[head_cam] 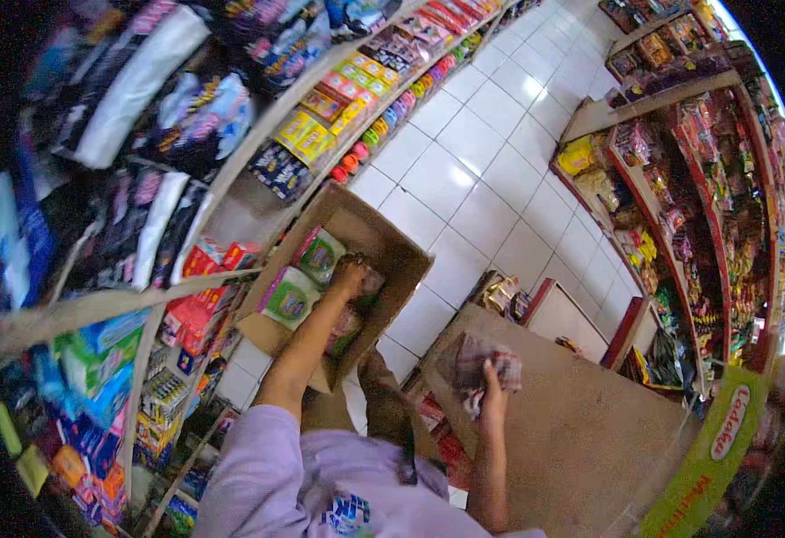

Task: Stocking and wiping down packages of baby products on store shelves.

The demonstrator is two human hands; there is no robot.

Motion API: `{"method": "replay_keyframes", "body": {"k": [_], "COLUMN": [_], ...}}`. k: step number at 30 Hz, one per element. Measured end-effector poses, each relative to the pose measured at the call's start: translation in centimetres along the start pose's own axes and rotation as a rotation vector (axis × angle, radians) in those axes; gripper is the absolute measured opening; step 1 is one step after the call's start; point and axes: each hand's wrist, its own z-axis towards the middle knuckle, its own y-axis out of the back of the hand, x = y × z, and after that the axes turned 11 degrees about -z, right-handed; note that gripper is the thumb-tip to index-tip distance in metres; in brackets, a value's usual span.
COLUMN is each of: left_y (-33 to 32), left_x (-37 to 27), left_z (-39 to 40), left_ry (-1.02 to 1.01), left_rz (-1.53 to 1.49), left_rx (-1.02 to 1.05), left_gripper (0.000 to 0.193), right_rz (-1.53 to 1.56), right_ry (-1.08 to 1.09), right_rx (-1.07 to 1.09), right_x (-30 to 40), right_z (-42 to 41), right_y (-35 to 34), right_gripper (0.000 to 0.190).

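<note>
My left hand [352,277] reaches down into an open cardboard box [402,252]. Its fingers are at the packages inside, and blur hides whether they grip one. Two clear packs with green labels and pink edges, a far one [322,255] and a near one [289,298], lie along the left side of the box. Another wrapped package [344,326] is partly covered by my forearm. My right hand [493,390] holds a folded checked cloth [490,363] over the brown counter top [567,430], thumb on top.
Shelves of boxed goods [305,138] run along the left, close to the box. Red boxes [207,289] stand on a lower shelf. White floor tiles [459,175] form the aisle. Snack shelves [675,208] curve along the right. A green printed strip [708,450] edges the counter.
</note>
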Motion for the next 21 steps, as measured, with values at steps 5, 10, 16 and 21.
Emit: {"method": "replay_keyframes", "body": {"k": [5,10,16,21], "left_y": [-8.2,-8.4,-1.8,3.2], "left_x": [8.9,14.1,4.9,3.3], "left_z": [4.2,3.3,2.5,0.0], "left_ry": [-0.080,0.011,0.055,-0.267], "left_rz": [0.338,0.527,0.460,0.409], "left_rx": [-0.405,-0.333,0.454,0.060], "left_gripper": [0.034,0.033,0.027,0.026], "right_rz": [-0.107,-0.171,-0.163,-0.124], "right_ry": [-0.166,-0.149,-0.132,0.005], "right_rx": [0.093,0.185,0.115,0.151], "right_x": [-2.5,-5.4,1.3,4.3], "right_z": [-0.6,-0.1,-1.2,-2.4], "right_y": [-2.8,-4.2,-4.0,-4.0], "right_gripper": [0.063,0.063,0.053,0.050]}}
